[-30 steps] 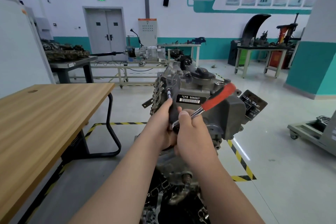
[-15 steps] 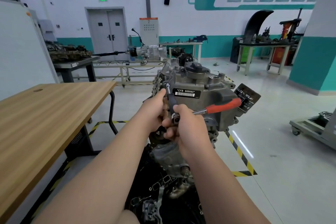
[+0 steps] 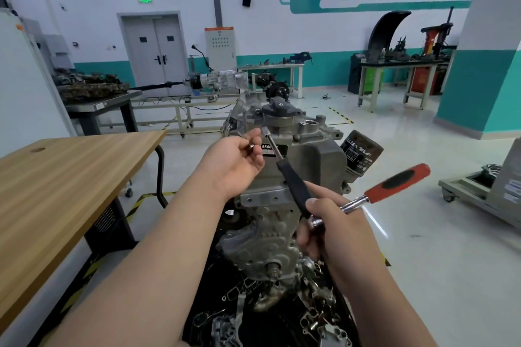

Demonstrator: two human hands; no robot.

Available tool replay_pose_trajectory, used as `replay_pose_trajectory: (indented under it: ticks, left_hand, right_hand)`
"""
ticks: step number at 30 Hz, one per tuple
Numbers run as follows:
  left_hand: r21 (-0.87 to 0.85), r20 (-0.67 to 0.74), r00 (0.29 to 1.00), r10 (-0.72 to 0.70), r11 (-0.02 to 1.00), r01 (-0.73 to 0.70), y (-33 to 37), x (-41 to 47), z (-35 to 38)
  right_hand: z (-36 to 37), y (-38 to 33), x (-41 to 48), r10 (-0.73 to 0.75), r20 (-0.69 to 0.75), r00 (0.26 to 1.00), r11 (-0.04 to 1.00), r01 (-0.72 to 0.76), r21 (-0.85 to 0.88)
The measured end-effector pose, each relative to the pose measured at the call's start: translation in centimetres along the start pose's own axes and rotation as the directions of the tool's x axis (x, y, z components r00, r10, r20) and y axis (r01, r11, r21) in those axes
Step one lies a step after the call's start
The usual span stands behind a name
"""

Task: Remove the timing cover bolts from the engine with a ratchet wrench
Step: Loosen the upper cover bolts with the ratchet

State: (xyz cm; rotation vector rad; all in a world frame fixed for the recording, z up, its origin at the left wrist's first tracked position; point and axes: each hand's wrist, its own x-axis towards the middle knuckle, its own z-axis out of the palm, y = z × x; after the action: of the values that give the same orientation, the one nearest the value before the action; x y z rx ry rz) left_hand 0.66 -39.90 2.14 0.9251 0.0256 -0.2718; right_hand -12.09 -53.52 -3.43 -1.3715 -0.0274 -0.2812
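Head view
Left hand (image 3: pixel 231 169): at 11 o'clock from the frame's middle, palm turned up, fingertips pinching a small shiny piece, most likely a bolt (image 3: pixel 249 146). It is held clear of the engine, probably so that it cannot drop among the parts below.
Right hand (image 3: pixel 335 234): at 4 o'clock from the middle, curled round the head end of the ratchet wrench (image 3: pixel 394 184). The red handle juts out free toward 2 o'clock; gripping at the head steadies the long bar rather than levering it.
Extension bar (image 3: pixel 293 189): black-sleeved, slanting up toward 11 o'clock, its socket (image 3: pixel 266 131) just beside the left fingertips. Whether it sits on anything cannot be told.
Engine (image 3: pixel 318 160): upright in the middle, oil filter (image 3: pixel 362 153) at its 3 o'clock side. The grey timing cover (image 3: pixel 259 242) faces the person at 6 o'clock, which keeps the bolt heads reachable.
Loose parts (image 3: pixel 282 318): scattered on black at the engine's foot.
Worktop (image 3: pixel 70 177): wooden, at 9 o'clock, near enough to take the bolt.
Step, as judged: one bolt out, waiting to be laid down.
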Motion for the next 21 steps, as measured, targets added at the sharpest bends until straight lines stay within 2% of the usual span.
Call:
replay_pose_trajectory:
  ticks: [5,9,16,21]
  left_hand:
    - [0.071,-0.104,0.993,0.051,0.997,-0.044,-0.5,1.1,-0.3]
    - [0.041,-0.120,0.992,0.044,0.998,-0.040,-1.3,1.2,-0.4]
    - [0.054,-0.158,0.986,0.051,0.998,-0.043,-2.4,1.3,-0.3]
    - [0.055,-0.181,0.982,0.060,0.997,-0.050,-2.7,1.2,-0.1]
  right_hand:
    - [-3.1,0.2,0.5,0.032,0.048,0.998,0.995,-0.027,-0.099]
    - [-4.0,0.3,1.1,0.034,0.107,0.994,0.989,-0.018,-0.144]
    - [-4.1,0.5,1.1,0.066,0.160,0.985,0.988,-0.042,-0.146]
    - [-4.6,0.8,0.8,0.070,0.134,0.989,0.991,-0.054,-0.119]
